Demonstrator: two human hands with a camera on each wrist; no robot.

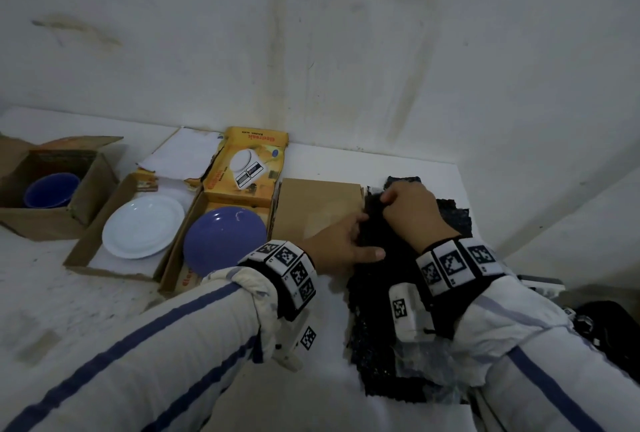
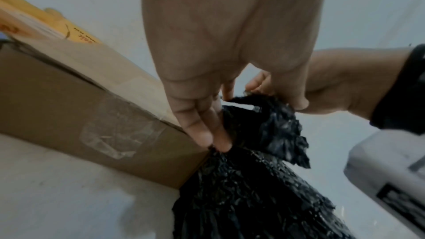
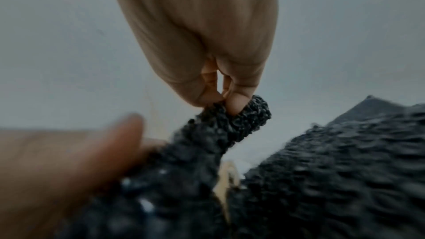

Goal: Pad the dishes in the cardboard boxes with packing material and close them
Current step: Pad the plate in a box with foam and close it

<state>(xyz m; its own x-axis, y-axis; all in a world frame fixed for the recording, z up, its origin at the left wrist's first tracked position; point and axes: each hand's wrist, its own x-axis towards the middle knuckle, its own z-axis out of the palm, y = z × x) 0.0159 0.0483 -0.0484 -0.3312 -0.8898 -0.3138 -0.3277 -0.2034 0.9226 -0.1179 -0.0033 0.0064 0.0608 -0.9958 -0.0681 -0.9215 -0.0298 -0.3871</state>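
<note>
A black bubbly packing sheet (image 1: 377,296) lies on the white table at the right, against a shut brown cardboard box (image 1: 318,210). My right hand (image 1: 386,201) pinches a raised fold of the sheet (image 3: 243,115) between thumb and fingertips (image 3: 236,104). My left hand (image 1: 365,237) grips the same sheet lower down by the box corner (image 2: 195,154), thumb on top and fingers (image 2: 207,134) against the sheet. To the left, open boxes hold a purple bowl (image 1: 225,241), a white plate (image 1: 143,225) and a blue cup (image 1: 52,189).
A yellow kitchen-scale box (image 1: 246,161) holds the purple bowl, its lid standing against the wall. White paper (image 1: 183,154) lies behind the plate's box. Clear plastic wrap (image 1: 422,359) sits on the black sheet near me. Dark gear (image 1: 602,331) lies beyond the table's right edge.
</note>
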